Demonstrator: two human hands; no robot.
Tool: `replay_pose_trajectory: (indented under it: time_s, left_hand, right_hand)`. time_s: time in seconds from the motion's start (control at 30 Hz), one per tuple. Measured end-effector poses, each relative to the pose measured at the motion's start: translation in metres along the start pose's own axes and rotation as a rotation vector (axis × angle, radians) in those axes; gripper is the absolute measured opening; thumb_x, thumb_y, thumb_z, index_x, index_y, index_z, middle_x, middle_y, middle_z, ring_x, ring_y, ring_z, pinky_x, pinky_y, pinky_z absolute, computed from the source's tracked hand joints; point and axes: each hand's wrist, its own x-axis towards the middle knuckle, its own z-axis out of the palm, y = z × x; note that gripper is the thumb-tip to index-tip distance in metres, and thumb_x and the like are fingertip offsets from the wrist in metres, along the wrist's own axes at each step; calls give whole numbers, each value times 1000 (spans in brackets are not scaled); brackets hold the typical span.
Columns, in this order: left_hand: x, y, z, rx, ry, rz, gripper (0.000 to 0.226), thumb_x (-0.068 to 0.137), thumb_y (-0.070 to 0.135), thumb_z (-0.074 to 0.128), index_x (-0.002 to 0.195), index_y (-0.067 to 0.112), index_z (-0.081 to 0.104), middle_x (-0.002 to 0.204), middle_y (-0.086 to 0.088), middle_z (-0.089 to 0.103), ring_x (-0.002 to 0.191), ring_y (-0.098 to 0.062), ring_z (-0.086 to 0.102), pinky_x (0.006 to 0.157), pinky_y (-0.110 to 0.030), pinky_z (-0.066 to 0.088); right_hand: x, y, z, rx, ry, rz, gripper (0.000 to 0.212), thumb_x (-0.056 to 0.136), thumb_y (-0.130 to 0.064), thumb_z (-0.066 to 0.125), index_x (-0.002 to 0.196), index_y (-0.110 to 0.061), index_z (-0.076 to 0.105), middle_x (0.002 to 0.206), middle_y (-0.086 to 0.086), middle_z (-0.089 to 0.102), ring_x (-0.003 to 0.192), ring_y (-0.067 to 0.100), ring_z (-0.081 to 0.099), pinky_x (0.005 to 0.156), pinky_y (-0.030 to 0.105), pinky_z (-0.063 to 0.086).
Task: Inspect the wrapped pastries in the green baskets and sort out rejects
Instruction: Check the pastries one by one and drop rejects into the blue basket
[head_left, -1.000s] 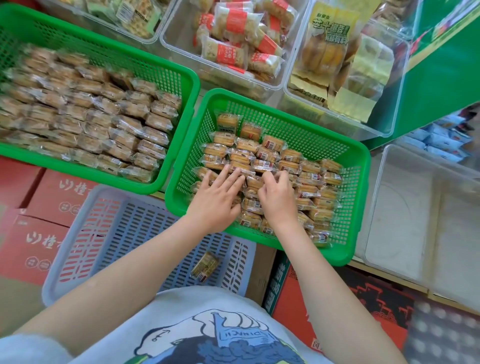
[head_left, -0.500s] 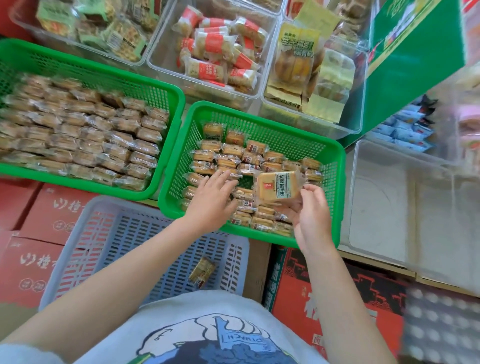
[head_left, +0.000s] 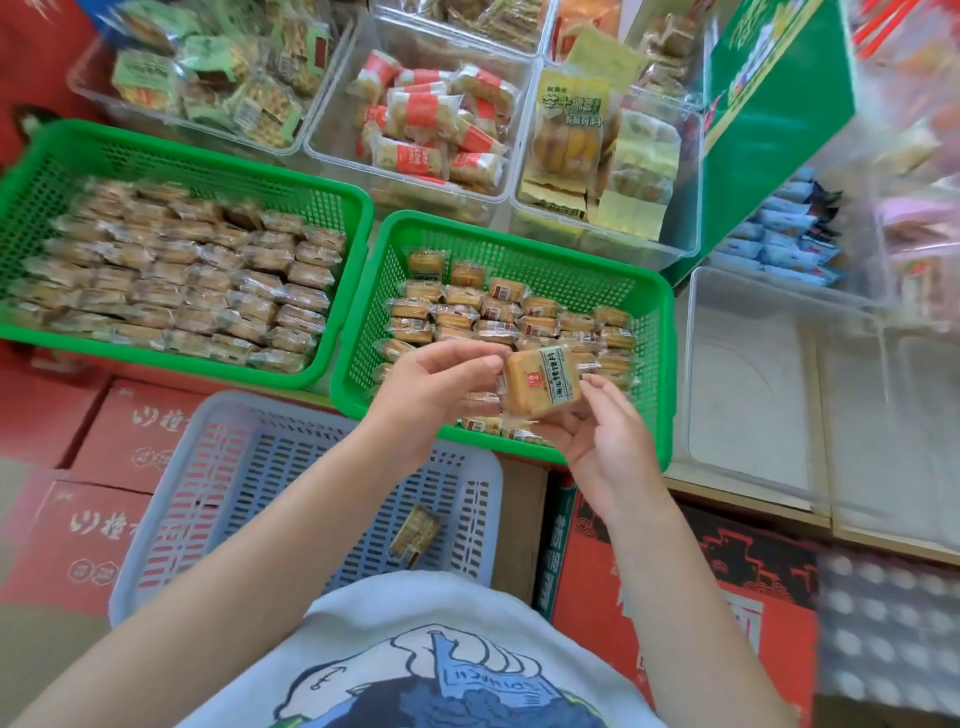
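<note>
Single view only: my head-worn wide-angle camera, looking forward and steeply down from above the chest. Both forearms run up from the bottom edge to the left hand (head_left: 431, 387) and right hand (head_left: 605, 447), which sit close, near frame centre. Just beyond the hands lies the green slotted plastic basket (head_left: 524, 244); nearer than the hands, the pale blue slotted plastic crate (head_left: 218, 467). Straight edges bow toward the frame borders. No second view, so no shared area to log.
</note>
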Motion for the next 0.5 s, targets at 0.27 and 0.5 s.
replay_pose_trajectory:
  time_s: [0.27, 0.5]
  left_hand:
    - [-13, -19, -8, 297, 371, 137, 11, 93, 8, 69, 90, 15, 77, 83, -5, 77, 75, -21, 75, 70, -33, 61]
    - [-26, -21, -1, 228, 120, -86, 21, 98, 14, 63, 118, 7, 63, 101, -9, 74, 88, -23, 74, 71, -30, 60]
  right_hand:
    - [-20, 0, -11, -259, 52, -214, 10, 103, -7, 48, 100, -7, 58, 93, 11, 67, 76, 17, 61, 57, 26, 55]
    - [-38, -3, -11, -173, 61, -281, 7, 102, -5, 48, 103, -4, 55, 90, 12, 62, 66, 15, 61, 56, 27, 57]
